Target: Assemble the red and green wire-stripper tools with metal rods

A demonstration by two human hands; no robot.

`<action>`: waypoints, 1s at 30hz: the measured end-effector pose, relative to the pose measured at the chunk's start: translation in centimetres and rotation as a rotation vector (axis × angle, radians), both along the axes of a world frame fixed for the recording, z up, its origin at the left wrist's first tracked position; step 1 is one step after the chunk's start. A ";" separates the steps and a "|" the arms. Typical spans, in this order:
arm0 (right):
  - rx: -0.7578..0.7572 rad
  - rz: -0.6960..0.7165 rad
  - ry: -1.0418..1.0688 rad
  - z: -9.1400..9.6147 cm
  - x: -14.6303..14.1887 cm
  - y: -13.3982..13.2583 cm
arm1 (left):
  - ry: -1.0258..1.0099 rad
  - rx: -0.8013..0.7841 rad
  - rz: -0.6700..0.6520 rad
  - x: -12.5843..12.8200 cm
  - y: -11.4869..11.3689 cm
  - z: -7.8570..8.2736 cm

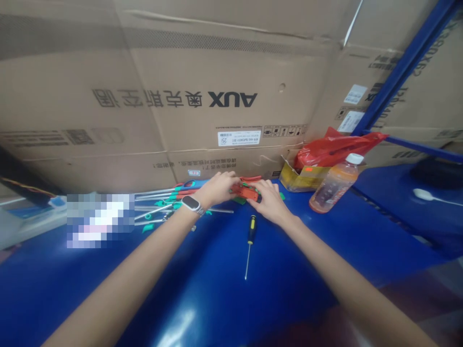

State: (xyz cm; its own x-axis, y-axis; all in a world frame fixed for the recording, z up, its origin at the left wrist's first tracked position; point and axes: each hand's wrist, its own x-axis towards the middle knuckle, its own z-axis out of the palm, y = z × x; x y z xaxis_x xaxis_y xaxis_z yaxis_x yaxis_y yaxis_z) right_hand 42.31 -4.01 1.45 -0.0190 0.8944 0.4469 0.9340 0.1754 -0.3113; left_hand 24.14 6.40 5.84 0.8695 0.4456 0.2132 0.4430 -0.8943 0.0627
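Both of my hands meet at the far side of a blue table [224,289] over a small red and black tool [247,192]. My left hand [217,189], with a watch on the wrist, has its fingers curled on the tool's left end. My right hand [268,201] grips its right end from behind. A yellow and black screwdriver [249,241] lies on the table just in front of my hands, tip pointing toward me. To the left of my left hand lie several metal rods with green and red ends [159,205].
A large AUX cardboard box [181,96] walls off the back. A plastic bottle of orange drink [334,185] lies tilted at the right beside a red plastic bag [333,147] on a yellow box. A blue rack post [401,67] rises at the right.
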 end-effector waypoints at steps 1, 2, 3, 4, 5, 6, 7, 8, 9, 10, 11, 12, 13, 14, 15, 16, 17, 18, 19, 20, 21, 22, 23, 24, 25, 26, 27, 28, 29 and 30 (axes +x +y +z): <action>-0.004 0.019 0.006 0.0 -0.6 -0.6 | -0.028 -0.016 -0.010 -1.0 -0.7 0.2; -0.018 0.051 0.010 0.0 -1.3 -1.2 | -0.055 -0.036 -0.015 -2.3 -1.5 0.1; -0.035 0.091 0.013 0.0 -2.2 -1.7 | -0.093 -0.060 -0.022 -3.7 -2.4 -0.1; -0.057 0.141 0.017 -0.1 -3.1 -2.1 | -0.124 -0.095 -0.030 -5.3 -3.2 -0.5; -0.082 0.193 0.019 -0.2 -4.1 -2.4 | -0.160 -0.131 -0.029 -7.0 -4.1 -1.0; -0.109 0.242 0.022 -0.3 -5.3 -2.7 | -0.193 -0.163 -0.020 -8.8 -4.9 -1.7; -0.137 0.288 0.023 -0.5 -6.4 -2.9 | -0.220 -0.193 -0.004 -10.5 -5.7 -2.5; -0.164 0.330 0.022 -0.6 -7.6 -3.0 | -0.239 -0.229 0.021 -12.2 -6.6 -3.2; -0.190 0.368 0.018 -0.8 -8.7 -3.2 | -0.258 -0.270 0.055 -13.7 -7.3 -4.0; -0.216 0.398 0.011 -1.0 -9.8 -3.3 | -0.262 -0.308 0.086 -15.1 -8.1 -4.6; -0.240 0.419 0.007 -1.2 -10.8 -3.4 | -0.263 -0.333 0.121 -16.3 -8.7 -5.2; -0.261 0.433 0.006 -1.3 -11.6 -3.6 | -0.251 -0.347 0.147 -17.4 -9.3 -5.7; -0.280 0.439 0.007 -1.5 -12.4 -3.8 | -0.240 -0.348 0.169 -18.2 -9.8 -6.0; -0.294 0.436 0.011 -1.6 -12.9 -4.0 | -0.233 -0.340 0.186 -19.0 -10.3 -6.2; -0.301 0.426 0.021 -1.7 -13.3 -4.2 | -0.230 -0.326 0.199 -19.5 -10.6 -6.3; -0.301 0.414 0.033 -1.7 -13.6 -4.4 | -0.234 -0.308 0.210 -20.0 -10.8 -6.4; -0.292 0.405 0.045 -1.7 -13.7 -4.5 | -0.243 -0.291 0.220 -20.3 -11.0 -6.3; -0.276 0.397 0.057 -1.6 -13.8 -4.5 | -0.256 -0.275 0.227 -20.5 -11.0 -6.3; -0.256 0.388 0.068 -1.5 -13.8 -4.5 | -0.272 -0.257 0.233 -20.6 -10.8 -6.1; -0.233 0.375 0.076 -1.4 -13.8 -4.3 | -0.291 -0.240 0.237 -20.7 -10.5 -6.0; -0.210 0.353 0.081 -1.3 -13.8 -3.9 | -0.310 -0.224 0.241 -20.6 -10.1 -5.8; -0.187 0.320 0.081 -1.1 -13.9 -3.4 | -0.328 -0.205 0.247 -20.5 -9.5 -5.6; -0.168 0.270 0.079 -0.9 -14.0 -2.8 | -0.339 -0.187 0.258 -20.3 -8.8 -5.5; -0.151 0.220 0.073 -0.8 -14.2 -2.1 | -0.348 -0.171 0.279 -20.0 -8.1 -5.3; -0.140 0.179 0.055 -0.8 -14.4 -1.3 | -0.351 -0.148 0.308 -19.6 -7.3 -5.2; -0.131 0.141 0.027 -0.7 -14.7 -0.5 | -0.347 -0.125 0.343 -19.3 -6.6 -5.2; -0.126 0.107 -0.009 -0.8 -14.9 0.3 | -0.341 -0.107 0.375 -18.9 -5.9 -5.2; -0.118 0.081 -0.046 -0.9 -15.2 1.1 | -0.339 -0.091 0.401 -18.6 -5.4 -5.3; -0.112 0.063 -0.082 -1.1 -15.4 1.7 | -0.345 -0.077 0.419 -18.3 -4.9 -5.5; -0.104 0.052 -0.110 -1.3 -15.5 2.3 | -0.356 -0.068 0.429 -18.1 -4.6 -5.6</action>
